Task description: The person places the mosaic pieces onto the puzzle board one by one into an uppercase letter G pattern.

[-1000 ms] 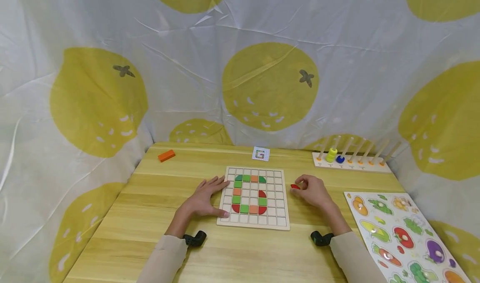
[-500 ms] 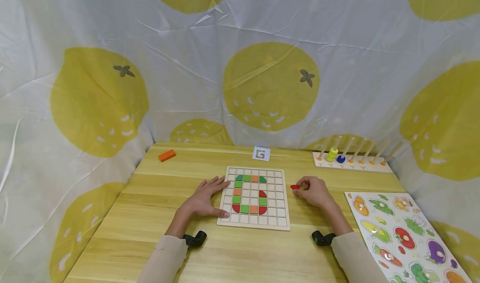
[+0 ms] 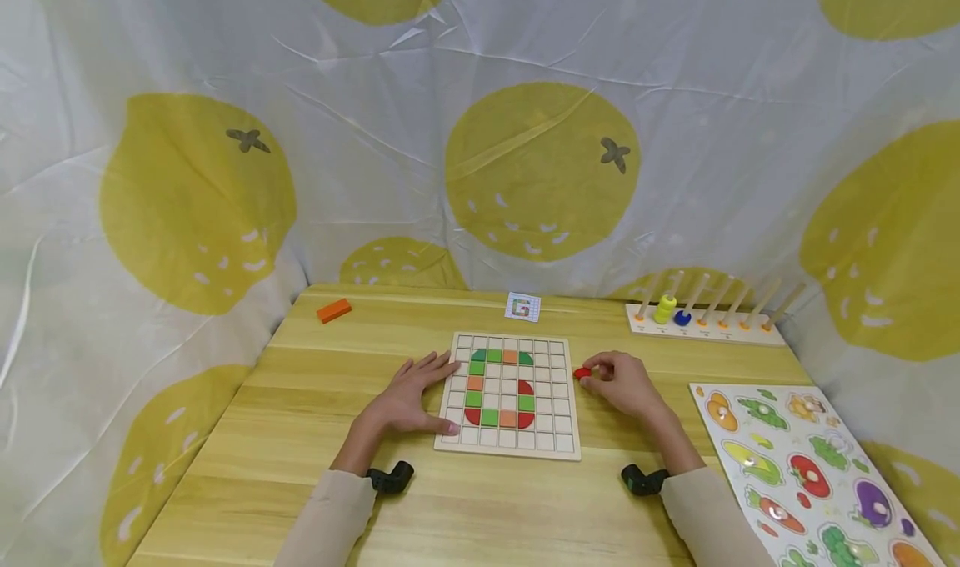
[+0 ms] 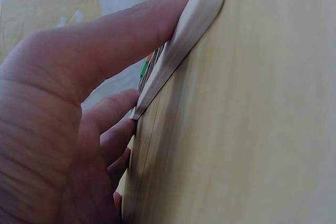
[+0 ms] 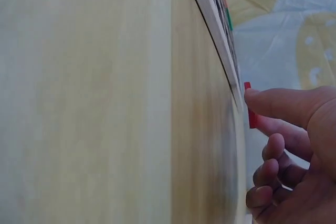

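A wooden grid board (image 3: 552,444) lies mid-table, with green, orange and red tiles set in some of its squares. My left hand (image 3: 408,396) is spread at the board's left side, the thumb over the lower left corner and fingertips at the left edge. In the left wrist view, the thumb (image 4: 121,38) lies on the board's rim. My right hand (image 3: 624,381) pinches a small red tile (image 3: 582,373) between thumb and forefinger, close to the board's right edge. The right wrist view shows the red tile (image 5: 252,118) standing edge-on, the other fingers curled beneath.
A small pattern card (image 3: 522,307) lies behind the board. An orange block (image 3: 333,310) is at the back left. A peg rack (image 3: 705,333) with yellow and blue beads stands back right, and a vegetable puzzle board (image 3: 787,434) lies front right.
My right hand has moved slightly left with the red tile, bringing it nearer the board's right edge. The left hand stays where it was on the board.
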Demonstrator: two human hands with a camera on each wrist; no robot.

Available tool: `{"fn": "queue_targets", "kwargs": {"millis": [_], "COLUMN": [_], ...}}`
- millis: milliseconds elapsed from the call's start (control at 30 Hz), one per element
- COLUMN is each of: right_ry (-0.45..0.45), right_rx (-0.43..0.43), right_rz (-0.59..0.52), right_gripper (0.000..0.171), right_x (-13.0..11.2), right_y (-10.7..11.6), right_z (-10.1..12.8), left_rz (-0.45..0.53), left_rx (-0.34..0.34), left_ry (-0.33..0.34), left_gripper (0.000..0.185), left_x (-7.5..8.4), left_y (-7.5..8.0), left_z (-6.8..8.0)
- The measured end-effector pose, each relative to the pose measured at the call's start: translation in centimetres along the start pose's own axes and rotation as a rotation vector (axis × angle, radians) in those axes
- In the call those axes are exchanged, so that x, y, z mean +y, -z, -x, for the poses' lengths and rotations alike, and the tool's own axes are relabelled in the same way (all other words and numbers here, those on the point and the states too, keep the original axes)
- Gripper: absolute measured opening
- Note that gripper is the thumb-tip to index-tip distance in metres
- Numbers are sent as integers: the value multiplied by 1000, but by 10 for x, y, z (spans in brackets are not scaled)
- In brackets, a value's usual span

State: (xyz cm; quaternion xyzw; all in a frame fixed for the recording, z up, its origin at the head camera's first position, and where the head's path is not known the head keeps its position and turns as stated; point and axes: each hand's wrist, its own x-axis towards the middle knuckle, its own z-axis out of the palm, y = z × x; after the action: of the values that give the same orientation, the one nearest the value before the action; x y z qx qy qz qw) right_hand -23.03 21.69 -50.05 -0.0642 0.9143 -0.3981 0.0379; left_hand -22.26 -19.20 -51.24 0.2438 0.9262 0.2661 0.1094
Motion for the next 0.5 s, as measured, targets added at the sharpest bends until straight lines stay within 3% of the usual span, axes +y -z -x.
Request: {"fn": "queue_targets", "kwargs": {"millis": [500], "right_ry": [110], "right_rx": [-77], "right_rz": [-27], "right_gripper": [16], "right_x": [-37], "right_y": [-29], "right_z": [-8], "left_rz": [-5], "left_rx": [-2], "left_ry": [-4], "left_gripper": [110], "left_x": [0], "left_y": [0], "left_z": [0]}}
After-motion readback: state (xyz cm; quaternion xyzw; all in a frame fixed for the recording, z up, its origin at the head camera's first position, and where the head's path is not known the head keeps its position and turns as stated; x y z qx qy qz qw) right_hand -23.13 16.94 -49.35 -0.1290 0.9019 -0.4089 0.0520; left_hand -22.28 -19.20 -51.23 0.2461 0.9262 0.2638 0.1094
